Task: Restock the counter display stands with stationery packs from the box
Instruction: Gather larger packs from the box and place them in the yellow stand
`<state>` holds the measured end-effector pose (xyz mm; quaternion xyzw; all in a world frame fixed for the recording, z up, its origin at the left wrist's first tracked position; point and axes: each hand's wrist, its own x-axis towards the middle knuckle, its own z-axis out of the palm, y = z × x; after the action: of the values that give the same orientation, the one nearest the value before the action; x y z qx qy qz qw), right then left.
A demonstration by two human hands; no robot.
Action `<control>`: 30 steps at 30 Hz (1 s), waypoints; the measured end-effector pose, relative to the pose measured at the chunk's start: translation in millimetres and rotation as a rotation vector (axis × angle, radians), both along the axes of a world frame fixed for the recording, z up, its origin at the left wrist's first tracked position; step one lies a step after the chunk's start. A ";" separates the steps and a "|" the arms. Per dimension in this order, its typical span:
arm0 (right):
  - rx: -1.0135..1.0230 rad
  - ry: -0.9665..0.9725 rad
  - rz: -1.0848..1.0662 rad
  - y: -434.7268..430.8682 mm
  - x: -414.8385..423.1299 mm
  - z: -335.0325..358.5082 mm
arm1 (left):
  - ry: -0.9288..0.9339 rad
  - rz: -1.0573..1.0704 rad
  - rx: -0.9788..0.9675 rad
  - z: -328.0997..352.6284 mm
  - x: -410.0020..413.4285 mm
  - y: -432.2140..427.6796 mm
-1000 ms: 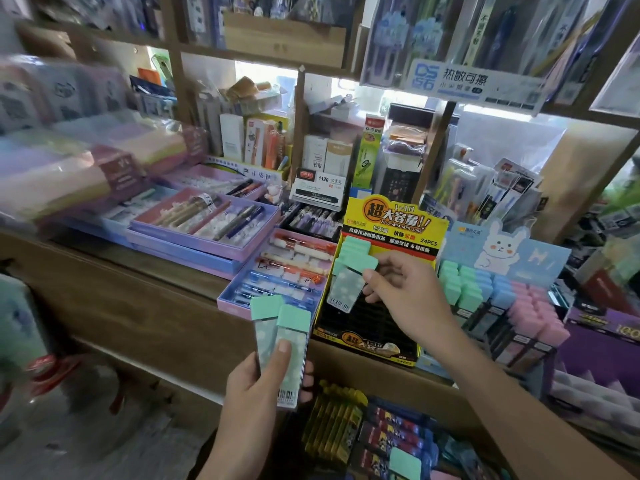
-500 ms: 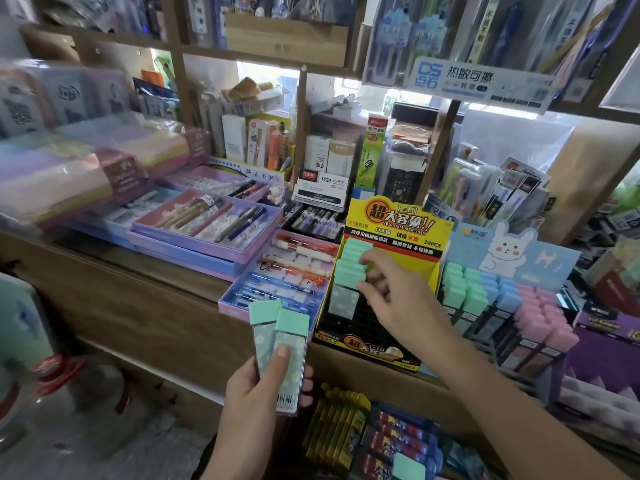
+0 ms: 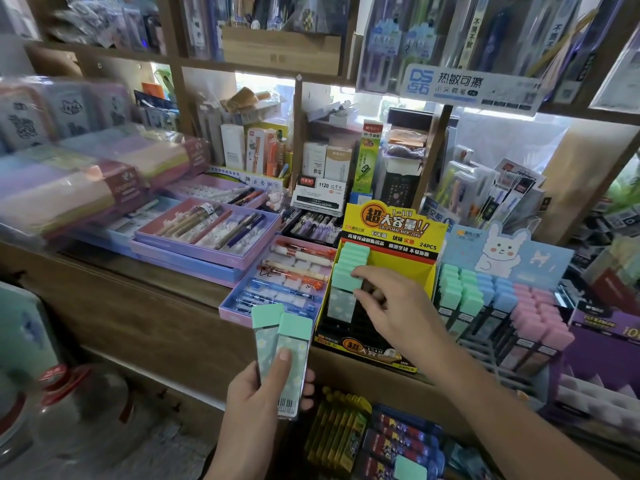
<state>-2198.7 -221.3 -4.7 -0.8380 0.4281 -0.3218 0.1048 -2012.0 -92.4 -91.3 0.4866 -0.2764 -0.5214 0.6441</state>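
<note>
My left hand [image 3: 258,400] grips two mint-capped stationery packs [image 3: 282,355] fanned upright in front of the counter, thumb pressed on the front one. My right hand [image 3: 391,306] reaches into the yellow-and-black display stand [image 3: 398,237] and its fingers pinch the frontmost mint pack [image 3: 343,285] of a column of mint packs at the stand's left side. The stand's right columns show bare black slots. The box of packs is not in view.
A blue rabbit-printed stand [image 3: 502,251] with mint, blue and pink packs sits right of the yellow stand. Pink and blue pen trays [image 3: 277,292] lie to its left on the wooden counter [image 3: 138,306]. More packs hang below the counter edge [image 3: 346,434].
My right hand carried a mint pack down into the yellow stand's left column and now holds it seated at the front. My left hand stayed put with its two packs.
</note>
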 end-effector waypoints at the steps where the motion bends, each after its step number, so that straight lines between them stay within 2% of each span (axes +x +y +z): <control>1: 0.006 -0.002 -0.008 1.7 -1.0 -0.4 | 0.001 -0.002 -0.003 0.7 -0.3 0.3; 3: 0.021 -0.066 -0.026 8.5 -1.8 -3.4 | 0.003 -0.002 -0.006 2.2 -0.9 0.8; 5: 0.093 -0.217 -0.037 18.0 0.1 -7.7 | -0.003 0.003 -0.006 3.8 -2.0 1.0; 8: 0.370 -0.395 0.015 32.3 7.4 -12.1 | -0.020 0.007 -0.010 6.1 -3.7 1.9; 11: 0.634 -0.444 0.107 46.0 16.4 -17.3 | -0.020 -0.007 -0.019 8.9 -5.2 3.0; 15: 0.788 -0.545 0.164 56.5 25.5 -25.2 | -0.050 -0.015 -0.030 12.8 -7.0 4.5; 19: 0.819 -0.605 0.155 57.3 23.6 -26.0 | -0.060 -0.015 -0.023 13.7 -6.9 5.5; 24: 0.762 -0.697 0.116 47.5 7.9 -13.3 | 0.025 0.008 0.024 10.7 -3.1 3.8; 30: 0.531 -0.772 -0.012 27.2 -14.6 10.5 | 0.102 -0.006 0.025 7.5 -1.8 1.8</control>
<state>-2213.3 -194.1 5.9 -0.5986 0.4301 -0.4902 0.4652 -2013.8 -90.7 -83.7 0.4666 -0.2383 -0.5509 0.6496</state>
